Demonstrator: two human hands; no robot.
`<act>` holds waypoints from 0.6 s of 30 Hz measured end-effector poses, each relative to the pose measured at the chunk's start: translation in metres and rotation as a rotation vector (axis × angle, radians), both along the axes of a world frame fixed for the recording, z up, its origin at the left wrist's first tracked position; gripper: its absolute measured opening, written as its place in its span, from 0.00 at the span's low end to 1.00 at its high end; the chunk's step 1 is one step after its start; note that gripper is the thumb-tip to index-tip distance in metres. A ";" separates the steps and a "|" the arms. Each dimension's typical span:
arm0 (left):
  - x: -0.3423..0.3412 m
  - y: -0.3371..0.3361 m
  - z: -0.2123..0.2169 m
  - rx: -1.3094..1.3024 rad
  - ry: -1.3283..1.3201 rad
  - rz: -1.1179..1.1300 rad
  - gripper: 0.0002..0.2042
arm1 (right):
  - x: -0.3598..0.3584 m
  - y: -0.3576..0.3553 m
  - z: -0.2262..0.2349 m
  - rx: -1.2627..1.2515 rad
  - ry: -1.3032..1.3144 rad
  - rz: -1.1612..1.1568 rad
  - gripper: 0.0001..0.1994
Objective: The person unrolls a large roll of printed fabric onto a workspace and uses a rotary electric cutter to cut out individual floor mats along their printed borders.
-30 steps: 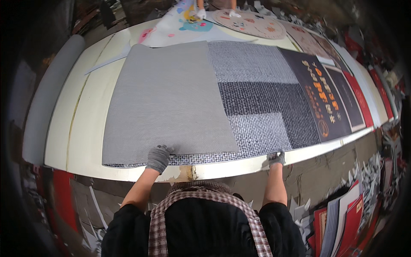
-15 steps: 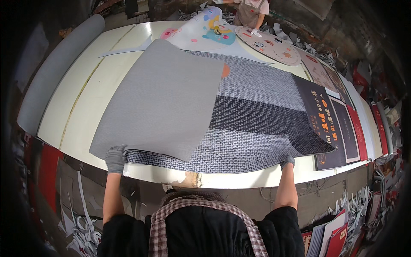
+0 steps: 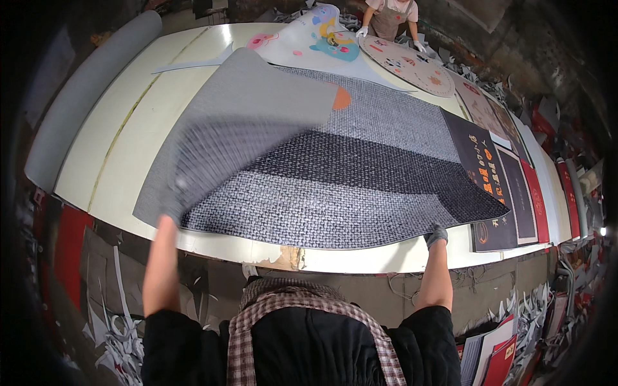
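A large floor mat (image 3: pixel 341 209) with a woven pattern in light and dark grey bands lies across the worktable (image 3: pixel 119 154). Its left part is turned over, so the plain grey backing (image 3: pixel 264 93) faces up. Between the two sides, a flap of the mat is smeared by motion. My left hand (image 3: pixel 168 209), gloved in grey, is blurred at the near left edge of the mat, and its fingers cannot be made out. The near right edge is lifted slightly, with my gloved right hand (image 3: pixel 436 235) closed on it.
A grey roll (image 3: pixel 93 96) lies along the table's left end. Printed mats, including a dark one (image 3: pixel 492 228), overlap at the right. A round mat (image 3: pixel 405 64) lies at the far side, where a co-worker (image 3: pixel 389 16) in white gloves stands. Offcuts (image 3: pixel 122 350) heap on the floor.
The near part of the turned-over backing has swung leftward, uncovering more woven pattern. My left hand has moved slightly up and blurred. My right hand still grips the edge. The co-worker's hands moved apart.
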State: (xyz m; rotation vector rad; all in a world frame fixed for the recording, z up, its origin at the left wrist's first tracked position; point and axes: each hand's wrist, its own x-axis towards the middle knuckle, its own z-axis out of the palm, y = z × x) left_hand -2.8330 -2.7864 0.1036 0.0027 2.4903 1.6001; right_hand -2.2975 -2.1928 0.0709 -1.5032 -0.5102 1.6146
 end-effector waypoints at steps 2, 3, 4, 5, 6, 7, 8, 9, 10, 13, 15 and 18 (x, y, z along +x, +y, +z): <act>0.020 0.031 0.155 0.261 0.134 -0.010 0.21 | 0.012 -0.001 -0.001 -0.018 -0.018 0.008 0.11; 0.029 0.026 0.179 0.216 0.332 0.013 0.19 | 0.009 -0.002 -0.006 -0.005 0.121 -0.004 0.11; 0.043 0.027 0.205 0.164 0.527 0.033 0.18 | 0.007 -0.003 -0.010 -0.029 0.142 0.025 0.12; 0.070 0.038 0.228 -0.065 0.629 0.081 0.15 | 0.011 -0.003 -0.015 -0.032 0.180 0.033 0.12; 0.071 0.040 0.212 -0.055 0.759 0.022 0.15 | 0.015 -0.001 -0.019 -0.033 0.217 0.040 0.12; 0.071 0.042 0.187 -0.045 0.890 -0.036 0.15 | 0.017 0.004 -0.023 -0.066 0.260 0.027 0.14; 0.085 0.043 0.161 -0.405 0.939 -0.058 0.21 | 0.016 0.003 -0.023 -0.068 0.260 0.032 0.14; 0.091 0.044 0.127 -0.519 1.014 -0.250 0.25 | 0.011 0.001 -0.023 -0.063 0.238 0.052 0.14; 0.105 0.061 0.113 -0.590 0.998 -0.535 0.24 | 0.012 0.002 -0.021 -0.049 0.212 0.061 0.14; 0.117 0.096 0.012 -1.335 0.310 -0.965 0.20 | -0.002 -0.003 -0.013 0.010 0.081 0.041 0.15; 0.117 0.058 -0.067 -1.350 0.292 -1.061 0.24 | -0.025 -0.010 0.003 0.012 0.034 0.041 0.18; 0.132 0.070 -0.073 -1.089 0.348 -0.978 0.25 | -0.021 0.013 0.002 0.176 0.293 0.026 0.21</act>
